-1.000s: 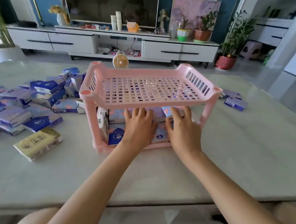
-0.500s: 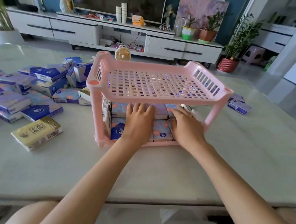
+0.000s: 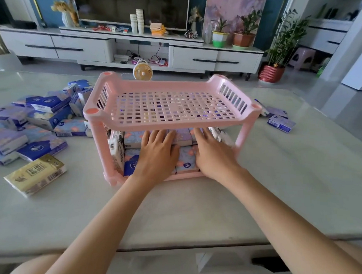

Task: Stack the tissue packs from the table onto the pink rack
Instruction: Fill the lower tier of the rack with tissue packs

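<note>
Hands: left hand (image 3: 155,152) and right hand (image 3: 213,154) reach forward side by side, palms down, into the lower tier of the rack; forearms bare.
Fingers: left fingers (image 3: 157,136) straight and close together, lying flat on the stacked packs; right fingers (image 3: 205,133) also straight, slightly spread, flat on the packs; nothing gripped by either.
Rack: pink plastic two-tier rack (image 3: 175,124), lattice shelf, slotted end walls, round corner posts; stands on the pale glossy stone-look worktop (image 3: 283,184).
Packs in rack: floral blue-purple tissue packs (image 3: 184,161), soft film wrap, rectangular, two layers in the lower tier under both hands; white tissue pack (image 3: 114,150) upright at the left end; a second white pack tilted at the right end, mostly hidden.
Loose packs: heap of blue and purple tissue packs (image 3: 38,115) on the worktop left of the rack, well apart from the hands; yellow tissue pack (image 3: 36,173) alone, nearer the front edge; small purple packs (image 3: 281,123) right of the rack.
Writing: "HO" readable on the white tissue pack, rest cut off; barcode and dark label on the yellow tissue pack, text too small; round white logo on the blue packs, unreadable.
</note>
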Demonstrator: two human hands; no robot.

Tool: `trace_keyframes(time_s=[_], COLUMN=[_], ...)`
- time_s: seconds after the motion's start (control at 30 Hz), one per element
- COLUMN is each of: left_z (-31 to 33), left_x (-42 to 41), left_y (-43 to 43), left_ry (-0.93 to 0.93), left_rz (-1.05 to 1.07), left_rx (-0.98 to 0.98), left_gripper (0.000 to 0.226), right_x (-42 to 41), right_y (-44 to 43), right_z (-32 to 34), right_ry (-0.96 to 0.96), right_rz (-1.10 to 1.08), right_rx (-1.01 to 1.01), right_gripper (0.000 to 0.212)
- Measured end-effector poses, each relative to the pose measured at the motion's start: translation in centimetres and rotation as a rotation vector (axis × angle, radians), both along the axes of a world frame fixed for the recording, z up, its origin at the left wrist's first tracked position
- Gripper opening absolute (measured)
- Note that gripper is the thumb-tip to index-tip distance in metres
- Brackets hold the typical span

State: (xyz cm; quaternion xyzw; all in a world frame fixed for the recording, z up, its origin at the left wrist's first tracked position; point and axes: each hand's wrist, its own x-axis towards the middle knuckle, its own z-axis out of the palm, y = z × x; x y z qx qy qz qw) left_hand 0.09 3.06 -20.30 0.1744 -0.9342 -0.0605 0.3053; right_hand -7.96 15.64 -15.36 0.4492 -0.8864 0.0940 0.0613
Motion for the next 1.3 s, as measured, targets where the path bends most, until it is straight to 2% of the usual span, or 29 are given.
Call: trace_keyframes(time_s=[0.07, 0.13, 0.2, 0.27, 0.43, 0.53, 0.67, 0.73, 0.83, 1.03, 1.13, 1.23, 1.3], left_z=[0.5, 0.7, 0.7, 0.7, 1.9, 1.5, -0.3, -0.4, -0.5, 0.6, 1.9, 3.4, 3.7], left_x=[0.2, 0.6, 1.3, 1.8, -2.6, -8.5, -16.2, -19.5, -23.8, -30.8, -34.4, -38.2, -40.8], left_y=[0.5, 1.3, 3.0, 5.9, 15.1, 18.2, 19.3, 19.2, 17.8, 15.0, 14.3, 14.6, 14.9], left_ry=[0.069, 0.166, 0.244, 0.288, 0.291, 0.192, 0.179, 0.192, 0.148, -0.001, -0.044, -0.092, -0.266], left_rz=[-0.012, -0.043, -0.136, -0.276, -0.648, -0.579, -0.423, -0.35, -0.215, -0.008, -0.059, -0.087, -0.109], left_rx=[0.008, -0.026, -0.016, -0.036, -0.173, -0.097, 0.134, 0.13, 0.075, 0.078, 0.015, 0.067, 0.131], left_gripper=[0.044, 0.037, 0.032, 0.028, 0.023, 0.03, 0.041, 0.044, 0.043, 0.043, 0.048, 0.048, 0.049], right_x=[0.6, 1.2, 0.8, -1.2, -8.6, -13.3, -18.0, -19.8, -22.8, -29.1, -30.8, -31.0, -31.0], right_y=[1.5, 3.9, 6.6, 9.4, 12.4, 13.1, 15.0, 15.4, 15.0, 12.7, 12.4, 13.3, 14.1], right_z=[0.0, -0.5, -1.5, -2.8, -3.3, -3.3, -4.5, -5.0, -5.3, -6.1, -6.4, -6.0, -5.7], right_ry=[0.042, 0.01, -0.007, 0.013, -0.274, -0.315, -0.383, -0.37, -0.247, -0.202, -0.165, -0.161, -0.182], right_rz=[0.043, 0.134, 0.226, 0.215, -0.236, -0.406, -0.578, -0.594, -0.527, -0.45, -0.404, -0.438, -0.536], right_rx=[-0.113, -0.245, -0.403, -0.52, -0.822, -0.948, -0.948, -0.919, -0.829, -0.464, -0.426, -0.475, -0.514], right_gripper=[0.055, 0.038, 0.027, 0.026, 0.021, 0.016, 0.037, 0.042, 0.051, 0.078, 0.072, 0.051, 0.05])
